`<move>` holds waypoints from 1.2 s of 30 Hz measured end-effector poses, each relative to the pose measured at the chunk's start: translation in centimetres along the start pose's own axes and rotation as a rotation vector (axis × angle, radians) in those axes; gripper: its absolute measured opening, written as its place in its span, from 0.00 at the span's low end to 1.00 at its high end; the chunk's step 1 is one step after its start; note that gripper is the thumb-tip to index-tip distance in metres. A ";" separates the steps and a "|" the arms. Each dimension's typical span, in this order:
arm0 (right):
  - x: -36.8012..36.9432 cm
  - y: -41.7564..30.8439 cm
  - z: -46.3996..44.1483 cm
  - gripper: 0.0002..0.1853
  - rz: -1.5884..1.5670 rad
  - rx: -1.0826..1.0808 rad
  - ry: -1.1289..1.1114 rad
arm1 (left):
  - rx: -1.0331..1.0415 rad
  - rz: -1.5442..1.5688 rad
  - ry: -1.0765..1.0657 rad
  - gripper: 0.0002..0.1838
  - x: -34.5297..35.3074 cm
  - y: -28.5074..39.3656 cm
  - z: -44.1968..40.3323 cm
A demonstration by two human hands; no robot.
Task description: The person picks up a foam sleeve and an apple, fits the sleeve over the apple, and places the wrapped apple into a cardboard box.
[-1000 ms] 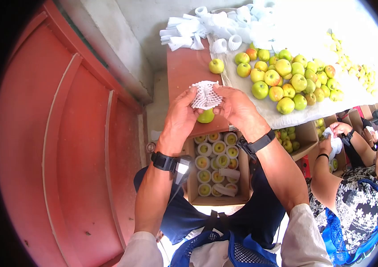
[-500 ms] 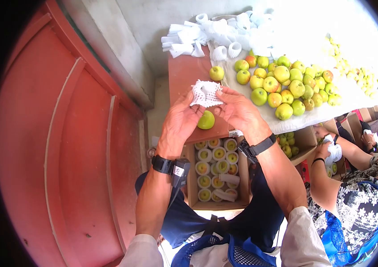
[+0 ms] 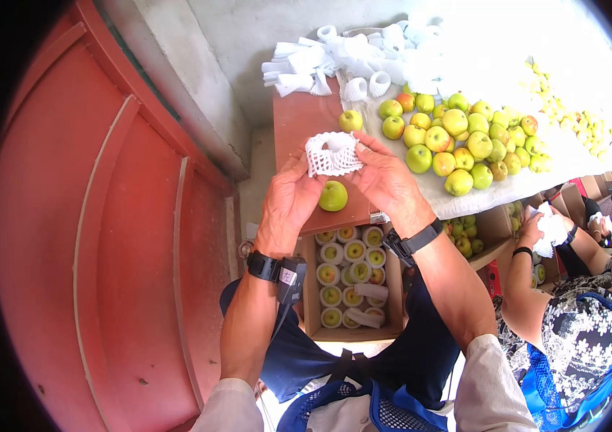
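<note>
Between my two hands I hold a white foam fruit net [image 3: 333, 164], stretched so that its round mouth shows. My left hand [image 3: 291, 189] grips its left side and my right hand [image 3: 381, 176] its right side, fingers partly behind the net. Just below the net a green apple [image 3: 332, 196] rests on the red-brown table [image 3: 295, 119], touched by neither hand as far as I can see. Another yellow-green apple [image 3: 350, 120] sits beyond the net. Below the table edge, a cardboard box [image 3: 352, 333] holds several apples in foam nets.
A pile of loose apples [image 3: 464, 137] covers the white cloth [image 3: 442, 201] on the right. Many foam nets [image 3: 306, 61] lie heaped at the back. A red door [image 3: 97, 252] stands on the left. At right, a co-worker's hands [image 3: 532, 234] hold white foam netting.
The foam net has been spread wider and its mouth is turned more toward me. At right, the co-worker's hands and white netting have moved slightly.
</note>
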State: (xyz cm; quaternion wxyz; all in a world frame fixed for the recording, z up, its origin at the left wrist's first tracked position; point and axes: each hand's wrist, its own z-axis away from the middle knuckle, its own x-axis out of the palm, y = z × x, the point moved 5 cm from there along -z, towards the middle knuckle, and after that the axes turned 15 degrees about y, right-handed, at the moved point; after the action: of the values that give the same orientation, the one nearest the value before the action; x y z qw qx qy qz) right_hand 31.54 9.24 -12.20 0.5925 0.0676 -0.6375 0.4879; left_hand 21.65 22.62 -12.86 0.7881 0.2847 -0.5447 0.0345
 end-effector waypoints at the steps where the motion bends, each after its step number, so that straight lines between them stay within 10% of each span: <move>1: 0.0 0.0 -0.1 0.17 0.000 0.000 0.000 | -0.001 0.009 -0.007 0.17 0.0 0.0 0.0; 29: 0.4 -0.1 0.0 0.21 -0.085 0.102 -0.105 | 0.042 -0.333 -0.044 0.16 0.2 -0.5 0.2; 36: 0.2 -0.1 -0.3 0.18 0.053 0.006 -0.029 | 0.403 -0.956 0.236 0.15 1.1 -0.1 1.2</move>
State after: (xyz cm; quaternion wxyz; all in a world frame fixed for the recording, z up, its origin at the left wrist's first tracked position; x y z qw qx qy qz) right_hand 31.74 9.54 -12.08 0.5697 0.0594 -0.6462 0.5043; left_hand 21.14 21.65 -11.71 0.7015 0.6409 -0.2446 -0.1929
